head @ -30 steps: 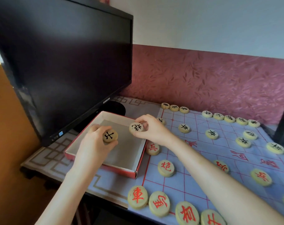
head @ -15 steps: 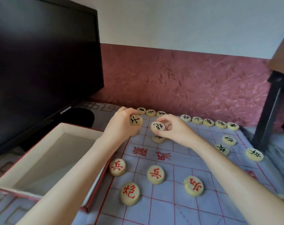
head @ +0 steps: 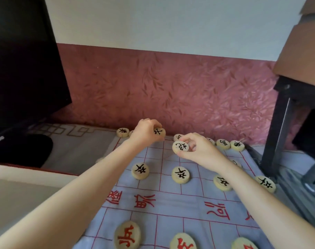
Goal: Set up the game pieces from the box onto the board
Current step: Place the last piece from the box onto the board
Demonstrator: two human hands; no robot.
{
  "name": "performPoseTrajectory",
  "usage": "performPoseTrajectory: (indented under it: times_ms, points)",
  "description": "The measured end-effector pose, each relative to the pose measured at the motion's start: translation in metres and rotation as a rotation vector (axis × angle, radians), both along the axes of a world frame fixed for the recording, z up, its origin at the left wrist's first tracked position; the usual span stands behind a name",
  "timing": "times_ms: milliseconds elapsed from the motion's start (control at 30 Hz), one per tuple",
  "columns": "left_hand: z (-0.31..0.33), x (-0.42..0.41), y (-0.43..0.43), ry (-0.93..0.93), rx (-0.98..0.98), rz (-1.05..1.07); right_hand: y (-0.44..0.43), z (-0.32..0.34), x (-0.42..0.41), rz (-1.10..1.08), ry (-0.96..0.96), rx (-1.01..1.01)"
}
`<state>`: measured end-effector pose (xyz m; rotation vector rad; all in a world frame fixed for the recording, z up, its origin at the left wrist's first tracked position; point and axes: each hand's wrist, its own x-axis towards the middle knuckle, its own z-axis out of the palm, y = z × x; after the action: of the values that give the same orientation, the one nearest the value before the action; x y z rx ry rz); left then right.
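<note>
A blue cloth board (head: 171, 205) with red grid lines covers the table. My left hand (head: 146, 133) holds a round wooden piece with a black character (head: 159, 132) at the board's far row. My right hand (head: 198, 150) pinches another black-marked piece (head: 180, 147) just above the far squares, right of the left hand. Several black pieces (head: 140, 170) stand in the rows behind and in front of the hands; red pieces (head: 127, 235) lie along the near edge. The box (head: 13, 175) shows at the left, its inside mostly out of view.
A black monitor (head: 22, 60) and its stand (head: 22, 150) fill the left. A dark furniture leg (head: 277, 126) stands at the right by the board's corner. A maroon patterned wall (head: 171, 90) runs right behind the far row.
Both hands moved from over the box to the board's far row, each carrying its piece. The view has swung right and forward, so the box has slid to the left edge.
</note>
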<state>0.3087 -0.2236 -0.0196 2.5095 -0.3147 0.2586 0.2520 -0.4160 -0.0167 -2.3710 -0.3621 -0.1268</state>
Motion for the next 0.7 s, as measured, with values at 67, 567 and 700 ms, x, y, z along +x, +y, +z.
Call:
performPoseTrajectory:
  times_ms: [67,567,700]
  points:
    - [-0.007,0.016,-0.012,0.023,0.051,-0.023,-0.008,-0.001,0.002,-0.022,-0.018,0.000]
    - [-0.024,0.025,-0.024,-0.011,0.244,0.032,-0.002,-0.006,-0.005,0.031,-0.002,0.047]
    - [-0.007,0.014,-0.002,-0.018,0.122,0.040,0.019,-0.008,-0.004,0.062,0.030,0.091]
